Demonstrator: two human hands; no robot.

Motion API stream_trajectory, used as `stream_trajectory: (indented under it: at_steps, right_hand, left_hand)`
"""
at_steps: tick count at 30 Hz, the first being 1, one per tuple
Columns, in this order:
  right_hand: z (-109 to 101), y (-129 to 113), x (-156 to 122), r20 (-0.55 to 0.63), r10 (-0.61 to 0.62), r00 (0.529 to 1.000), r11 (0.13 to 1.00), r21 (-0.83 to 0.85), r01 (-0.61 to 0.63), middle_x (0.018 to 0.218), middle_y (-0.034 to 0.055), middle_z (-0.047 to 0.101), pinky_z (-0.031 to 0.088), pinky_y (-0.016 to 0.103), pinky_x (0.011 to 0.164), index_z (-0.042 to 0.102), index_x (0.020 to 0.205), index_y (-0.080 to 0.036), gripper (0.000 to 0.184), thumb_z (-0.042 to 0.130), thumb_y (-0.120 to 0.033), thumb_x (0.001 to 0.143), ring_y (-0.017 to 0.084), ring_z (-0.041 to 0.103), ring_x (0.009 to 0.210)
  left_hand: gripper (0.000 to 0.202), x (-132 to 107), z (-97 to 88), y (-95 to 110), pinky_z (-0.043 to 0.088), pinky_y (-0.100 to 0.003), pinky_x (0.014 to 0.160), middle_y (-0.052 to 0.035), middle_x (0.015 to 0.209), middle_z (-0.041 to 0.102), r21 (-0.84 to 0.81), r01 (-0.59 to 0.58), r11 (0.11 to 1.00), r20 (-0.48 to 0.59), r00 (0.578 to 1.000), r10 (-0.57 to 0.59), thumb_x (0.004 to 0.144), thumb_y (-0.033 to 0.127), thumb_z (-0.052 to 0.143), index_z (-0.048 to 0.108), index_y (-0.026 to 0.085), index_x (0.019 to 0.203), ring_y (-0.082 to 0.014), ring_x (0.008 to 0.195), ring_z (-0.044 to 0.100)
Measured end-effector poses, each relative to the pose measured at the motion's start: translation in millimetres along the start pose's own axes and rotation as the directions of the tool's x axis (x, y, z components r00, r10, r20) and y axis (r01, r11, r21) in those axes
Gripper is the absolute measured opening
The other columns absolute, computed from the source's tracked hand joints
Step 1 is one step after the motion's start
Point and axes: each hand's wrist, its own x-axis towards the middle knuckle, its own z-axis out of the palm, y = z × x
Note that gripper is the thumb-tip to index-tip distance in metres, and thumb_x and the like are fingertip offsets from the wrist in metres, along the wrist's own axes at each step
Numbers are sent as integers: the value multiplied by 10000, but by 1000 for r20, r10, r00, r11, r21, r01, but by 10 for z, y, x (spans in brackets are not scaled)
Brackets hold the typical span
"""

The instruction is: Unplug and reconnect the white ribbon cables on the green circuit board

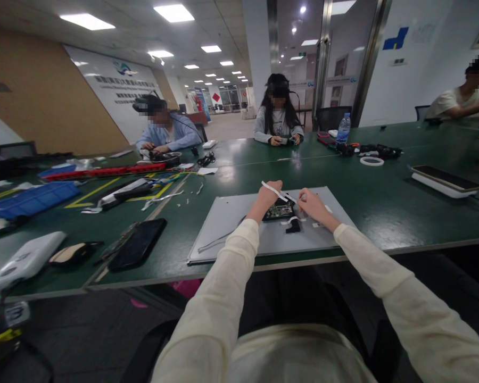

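Both hands reach forward, angled inward near the circuit board

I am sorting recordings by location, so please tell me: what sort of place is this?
Probably an office, perhaps with an electronics work area: a long dark-green table, a black rectangular device with exposed circuit board, and rectangular white ceiling lights.

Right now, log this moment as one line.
left hand: at white strip, grip unclear | right hand: near same strip, grip unclear | circuit board: on grey panel
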Motion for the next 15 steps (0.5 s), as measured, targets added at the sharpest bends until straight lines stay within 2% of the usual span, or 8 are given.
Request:
stream_trajectory:
  at_steps: [9,15]
  right_hand:
    - [19,6,4,7,8,1000,999,-49,-8,527,-52,555,320,209,565,534,866,-196,137,506,-141,743,130,517,524]
    - [33,43,17,-6,5,1000,998,-69,-6,549,-48,560,323,208,568,544,861,-197,121,527,-154,750,129,517,534]
  left_hand:
    - [215,-2,120,-43,446,-261,800,-118,934,696,5,-56,998,34,998,55,901,174,461,663,116,946,-195,917,638]
    - [224,54,194,-106,452,-253,774,-95,919,693,-24,-77,997,27,997,78,881,157,457,668,117,946,-176,863,631]
